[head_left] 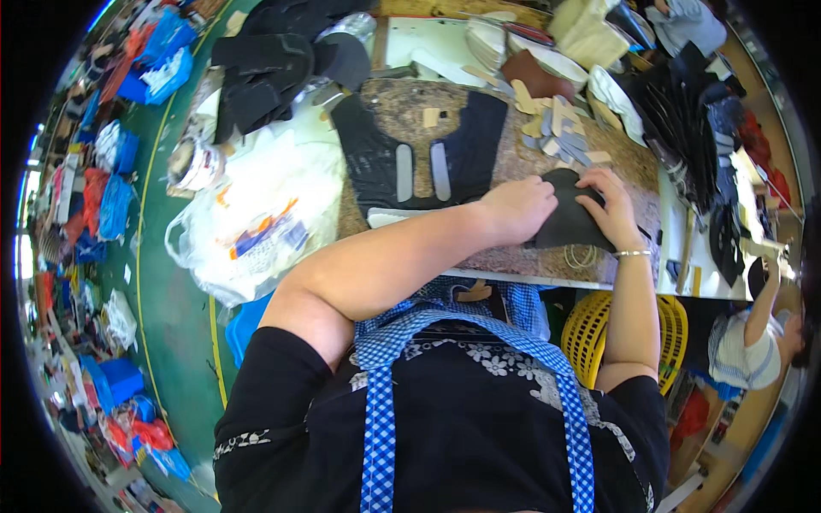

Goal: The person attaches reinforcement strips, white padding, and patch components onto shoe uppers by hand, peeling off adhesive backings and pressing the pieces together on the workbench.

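Observation:
At the right of the work board lies a dark grey, flat, curved piece of sheet material [569, 214]. My left hand [520, 210], its arm reaching across my front, has bent fingers closed at the piece's left edge. On the opposite side, my right hand [609, 207] grips the upper right edge with curled fingers and thumb. Left of my hands, a black U-shaped cut piece [368, 154] is spread out with two light grey strips [404, 173] on it. Small beige and grey strips [560, 124] are heaped beyond my hands. My left fingertips are partly hidden.
A mottled board [505, 158] covers the table's middle. White plastic bags [274, 197] and a jar [197, 164] stand left; black pieces [265, 73] are stacked farther back. Beige rings [580, 256] lie near the front edge. A yellow basket [586, 329] is below. Another person [744, 350] is at right.

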Tool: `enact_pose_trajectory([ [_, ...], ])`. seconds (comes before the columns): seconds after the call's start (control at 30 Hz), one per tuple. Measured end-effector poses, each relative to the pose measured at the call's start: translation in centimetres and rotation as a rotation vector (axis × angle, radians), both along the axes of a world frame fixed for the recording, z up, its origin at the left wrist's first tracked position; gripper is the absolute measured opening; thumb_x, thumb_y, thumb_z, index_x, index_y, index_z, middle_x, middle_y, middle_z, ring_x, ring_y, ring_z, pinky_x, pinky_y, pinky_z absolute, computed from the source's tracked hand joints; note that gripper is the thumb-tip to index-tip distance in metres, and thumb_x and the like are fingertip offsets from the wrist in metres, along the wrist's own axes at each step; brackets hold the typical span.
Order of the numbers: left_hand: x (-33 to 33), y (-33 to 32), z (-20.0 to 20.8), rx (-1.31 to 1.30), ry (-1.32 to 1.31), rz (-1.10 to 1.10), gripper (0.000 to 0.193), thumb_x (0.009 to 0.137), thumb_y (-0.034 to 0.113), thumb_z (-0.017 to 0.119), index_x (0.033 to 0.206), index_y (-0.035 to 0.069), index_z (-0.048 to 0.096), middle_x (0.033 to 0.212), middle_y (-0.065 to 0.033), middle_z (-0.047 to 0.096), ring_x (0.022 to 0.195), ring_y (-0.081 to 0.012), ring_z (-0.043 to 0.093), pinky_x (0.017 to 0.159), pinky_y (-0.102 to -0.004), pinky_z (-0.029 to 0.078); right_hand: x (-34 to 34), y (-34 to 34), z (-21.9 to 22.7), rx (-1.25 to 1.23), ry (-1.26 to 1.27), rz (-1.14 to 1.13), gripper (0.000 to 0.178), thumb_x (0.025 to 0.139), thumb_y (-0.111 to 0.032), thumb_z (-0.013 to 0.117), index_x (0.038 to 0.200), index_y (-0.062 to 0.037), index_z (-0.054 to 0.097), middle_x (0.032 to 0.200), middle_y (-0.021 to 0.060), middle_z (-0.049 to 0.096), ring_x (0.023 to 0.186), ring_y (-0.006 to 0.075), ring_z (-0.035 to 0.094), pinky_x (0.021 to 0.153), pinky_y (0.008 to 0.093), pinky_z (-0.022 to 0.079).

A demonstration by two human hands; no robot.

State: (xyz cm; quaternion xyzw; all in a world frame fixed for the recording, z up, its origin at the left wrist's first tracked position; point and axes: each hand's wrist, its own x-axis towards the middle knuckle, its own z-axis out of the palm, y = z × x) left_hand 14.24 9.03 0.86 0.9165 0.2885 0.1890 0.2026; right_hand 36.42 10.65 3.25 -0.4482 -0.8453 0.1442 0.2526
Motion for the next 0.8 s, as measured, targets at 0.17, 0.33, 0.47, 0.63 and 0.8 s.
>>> enact_pose_trajectory([
  [0.17,0.3,-0.1,0.3,-0.051,-0.005,0.058,0.024,0.075,0.005,0.05,0.098,0.0,0.052,0.097,-0.0127,0.053,0.095,-0.0286,0.051,0.082,-0.0347,0.045,0.3,0.8,0.2,-0.27,-0.036,-0.061,0.014,0.071,-0.003,0.066,0.082,-0.0036,0.059,0.081,0.0075,0.056,0.078,0.0217,0.054,0.071,0.0309,0.044],
  [0.33,1.4,1.4,0.0,-0.117,0.013,0.093,0.028,0.078,0.007,0.048,0.105,-0.001,0.05,0.099,-0.0152,0.053,0.098,-0.0313,0.051,0.084,-0.037,0.044,-0.3,1.0,0.8,-0.301,-0.093,-0.126,0.016,0.072,-0.003,0.065,0.086,-0.0031,0.058,0.077,0.008,0.055,0.074,0.0208,0.054,0.068,0.03,0.044],
  [0.47,1.6,1.0,2.0,-0.329,0.007,0.238,0.026,0.081,0.008,0.047,0.105,-0.001,0.051,0.1,-0.017,0.053,0.1,-0.032,0.051,0.086,-0.0386,0.043,3.3,1.7,1.4,0.074,0.004,-0.227,0.012,0.076,-0.005,0.062,0.087,-0.0034,0.057,0.076,0.0061,0.056,0.073,0.016,0.053,0.066,0.0279,0.043],
  [0.63,0.6,1.0,2.6,-0.273,0.176,0.111,0.032,0.085,0.016,0.054,0.113,0.0,0.049,0.111,-0.0191,0.055,0.104,-0.0312,0.053,0.088,-0.0374,0.043,9.4,1.2,4.7,0.282,0.703,-1.123,0.006,0.085,-0.011,0.057,0.086,-0.0048,0.057,0.089,0.0048,0.061,0.082,0.0146,0.056,0.071,0.0281,0.045],
  [0.8,-2.5,-2.7,5.5,-0.918,-1.101,0.193,0.04,0.084,0.016,0.06,0.118,-0.001,0.048,0.112,-0.015,0.056,0.108,-0.0237,0.053,0.087,-0.0342,0.045,-7.6,-4.4,7.4,0.567,0.219,-0.358,0.007,0.08,-0.003,0.056,0.086,-0.0009,0.055,0.096,0.014,0.062,0.088,0.0277,0.058,0.079,0.035,0.045],
])
